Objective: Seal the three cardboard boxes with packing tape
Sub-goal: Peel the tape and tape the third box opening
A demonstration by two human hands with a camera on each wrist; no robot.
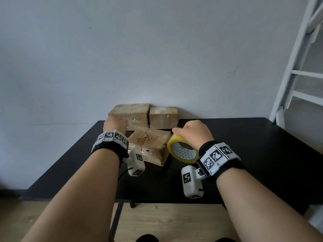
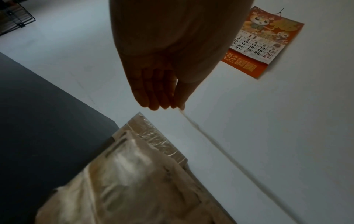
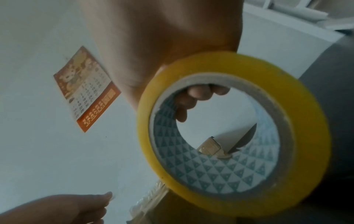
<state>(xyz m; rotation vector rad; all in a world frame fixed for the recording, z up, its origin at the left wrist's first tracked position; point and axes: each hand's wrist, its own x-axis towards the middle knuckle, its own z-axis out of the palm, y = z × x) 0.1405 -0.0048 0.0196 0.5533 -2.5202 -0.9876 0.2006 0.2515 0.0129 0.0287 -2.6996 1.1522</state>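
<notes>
Three cardboard boxes stand on the black table (image 1: 244,154): a back left box (image 1: 129,113), a back right box (image 1: 163,117) and a front box (image 1: 150,145) with shiny tape on it. My right hand (image 1: 194,133) grips a yellow tape roll (image 1: 182,151) just right of the front box, its fingers (image 3: 201,94) curled through the roll's (image 3: 233,121) core. My left hand (image 1: 115,124) hovers in front of the back left box. Its fingertips (image 2: 180,104) pinch a thin clear tape strip (image 2: 201,131) that runs back toward the roll. A taped box (image 2: 134,181) lies below that hand.
The boxes sit against a pale wall, where an orange calendar (image 2: 264,45) hangs. A white ladder-like frame (image 1: 297,67) stands at the right. The table's front edge (image 1: 157,199) is near me, with wood floor below.
</notes>
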